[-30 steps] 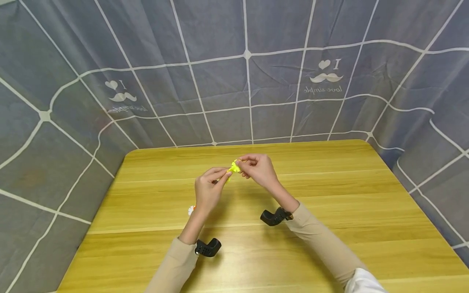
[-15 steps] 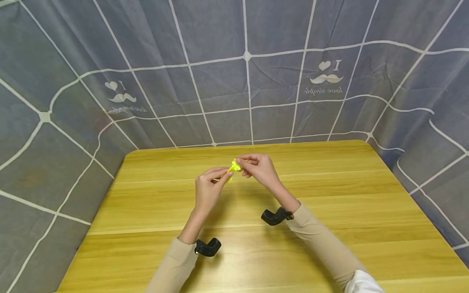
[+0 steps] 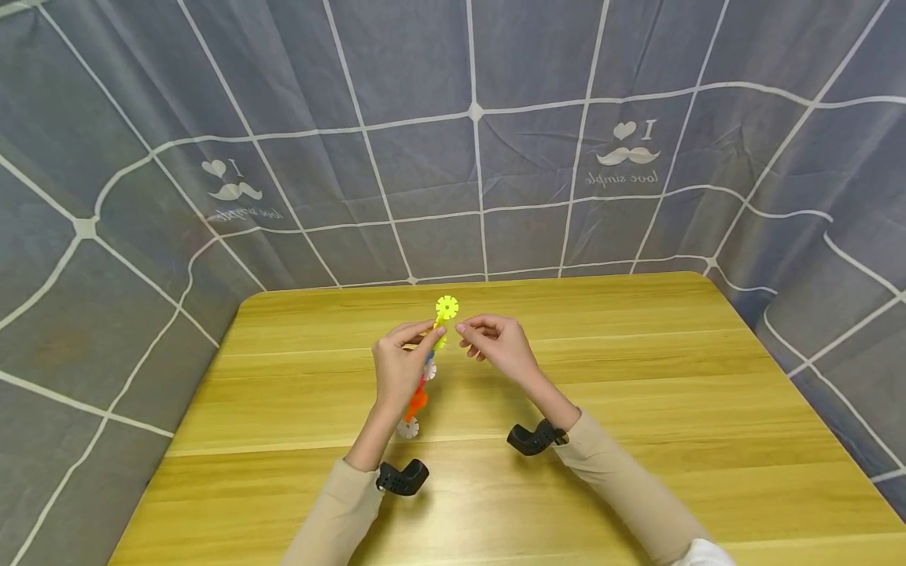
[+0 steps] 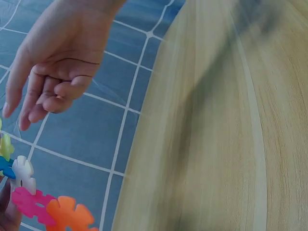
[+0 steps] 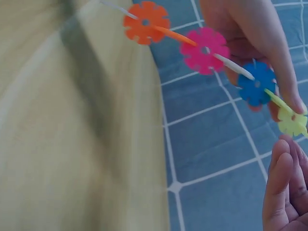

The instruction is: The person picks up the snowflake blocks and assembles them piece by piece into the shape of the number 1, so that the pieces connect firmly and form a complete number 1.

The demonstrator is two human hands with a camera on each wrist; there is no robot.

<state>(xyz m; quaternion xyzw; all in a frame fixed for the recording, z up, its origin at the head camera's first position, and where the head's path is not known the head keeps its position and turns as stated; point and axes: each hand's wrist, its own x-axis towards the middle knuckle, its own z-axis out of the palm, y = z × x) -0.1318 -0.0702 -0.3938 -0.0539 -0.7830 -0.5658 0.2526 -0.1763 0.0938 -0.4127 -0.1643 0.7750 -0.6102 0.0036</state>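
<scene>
A chain of notched plastic snowflake discs hangs from my left hand point(image 3: 399, 365), whose thumb and fingers pinch it near its yellow end. The topmost yellow disc point(image 3: 447, 306) stands above the fingertips, facing the camera. Below the hand, the chain runs through a blue disc point(image 5: 256, 84), a white one, a pink disc point(image 5: 204, 50) and orange pieces point(image 3: 418, 401) to a white disc point(image 3: 408, 428) at the bottom. Just right of the yellow end, my right hand point(image 3: 502, 346) is apart from the chain, fingers loosely bent around nothing. The left hand partly hides the chain's middle.
The wooden table point(image 3: 637, 377) spreads beneath both hands. Grey curtains point(image 3: 538, 157) with white grid lines stand behind it and at both sides. A black wrist camera point(image 3: 403, 478) sits on the left wrist, another black camera point(image 3: 534, 438) on the right.
The right hand has let go of the yellow disc and drawn slightly away. The chain has turned in the left hand, so its lower blue, white and orange parts now show.
</scene>
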